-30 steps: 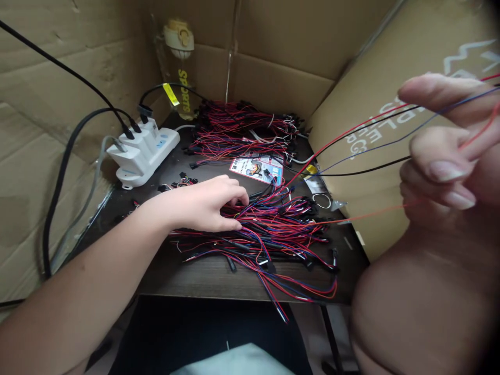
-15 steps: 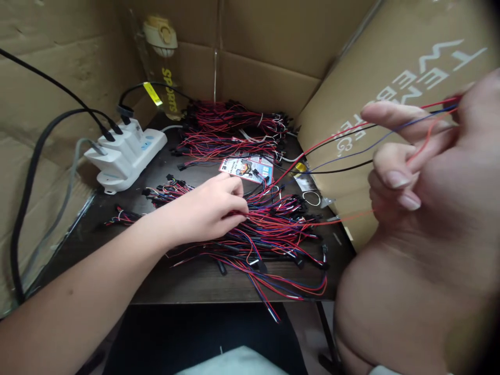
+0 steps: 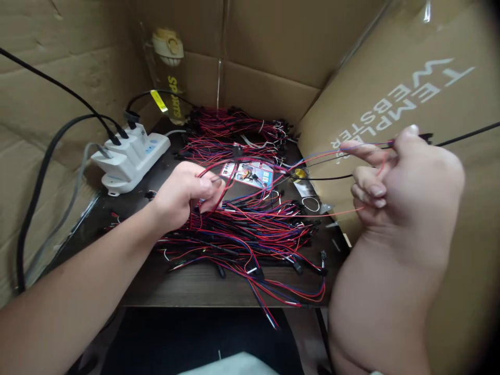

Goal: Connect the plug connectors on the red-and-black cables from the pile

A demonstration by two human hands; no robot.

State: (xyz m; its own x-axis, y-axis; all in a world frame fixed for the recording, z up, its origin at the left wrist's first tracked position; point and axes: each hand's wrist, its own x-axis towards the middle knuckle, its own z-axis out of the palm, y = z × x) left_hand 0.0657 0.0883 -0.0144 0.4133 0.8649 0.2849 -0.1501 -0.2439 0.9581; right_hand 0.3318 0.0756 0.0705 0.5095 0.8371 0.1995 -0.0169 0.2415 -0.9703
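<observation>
My left hand [image 3: 191, 195] is closed around red and dark wires [image 3: 219, 162], lifted a little above the near pile of wires [image 3: 253, 224]. That pile holds red, blue, orange and black strands with black connectors. To the right and raised above the table edge, my right hand [image 3: 378, 177] is closed on a wire harness [image 3: 324, 154] of red, blue and black strands, its index finger stretched along them. An orange wire [image 3: 332, 214] runs from its lower fingers back to the pile. Part of what sits in its palm is hidden.
A second wire bundle [image 3: 234, 130] lies at the back. On the left stands a white power strip [image 3: 133, 164] with plugged-in cables. A bottle [image 3: 170, 73] stands in the back corner. A printed card [image 3: 248, 174] lies mid-table. Cardboard walls [image 3: 269, 78] enclose the table.
My left hand has risen from the pile with wires in its grip and turned thumb-side up. My right hand has shifted left and lower in view, still holding its wires.
</observation>
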